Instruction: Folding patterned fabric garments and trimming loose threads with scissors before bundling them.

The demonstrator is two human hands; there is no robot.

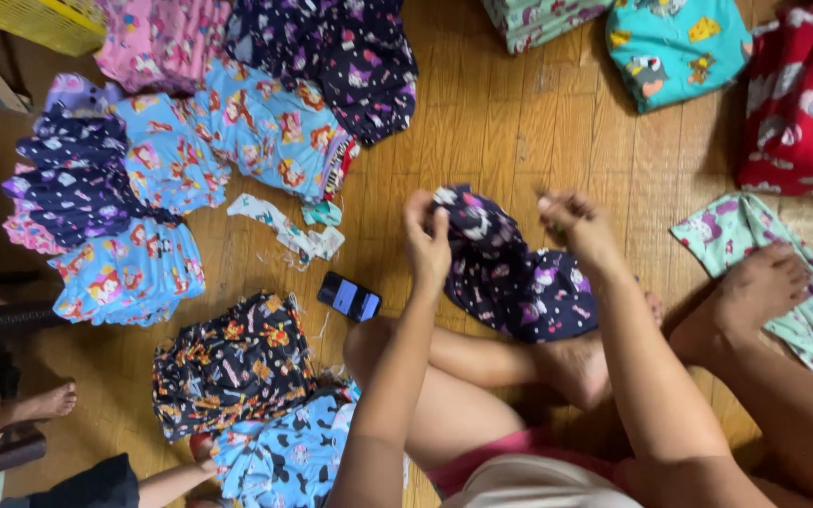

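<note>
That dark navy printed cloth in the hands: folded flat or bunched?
Bunched. The navy cloth hangs crumpled between the left hand and right hand, draping onto the legs.

The garment (pixel 510 273) in my hands is dark navy, scattered with small white and purple cartoon figures. To my left lie light blue stacks (pixel 237 132) printed with red and orange characters, and a black piece (pixel 232 362) with orange prints. A mint cloth (pixel 783 273) carries purple figures; the red cloth (pixel 802 94), white ones.
</note>
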